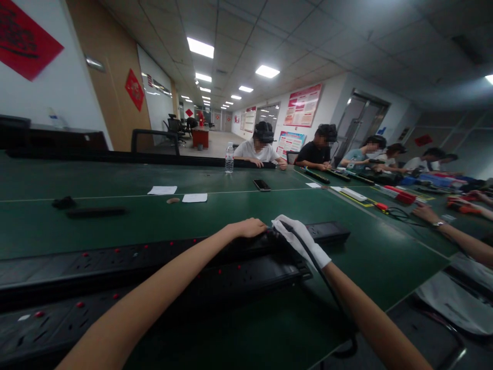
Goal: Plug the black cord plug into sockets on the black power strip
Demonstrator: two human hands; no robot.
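Two long black power strips lie side by side on the green table. The far strip [331, 231] has red switches along its top, as does the near strip [246, 275]. My left hand [252, 227], bare, is closed over the far strip, its fingertips mostly hidden. Close beside it, my right hand [295, 234] in a white glove is closed round the end of a black cable [308, 252]. The cable's tip is hidden between the hands, at the far strip. From there the cable runs back along my right forearm and down past the table's edge.
Across the table [389, 257] lie a phone [262, 185], white papers [162, 190] and a dark bar [96, 211]. A water bottle [229, 158] stands at the far side. Several people sit along the table. A co-worker's hand [425, 211] is at the right.
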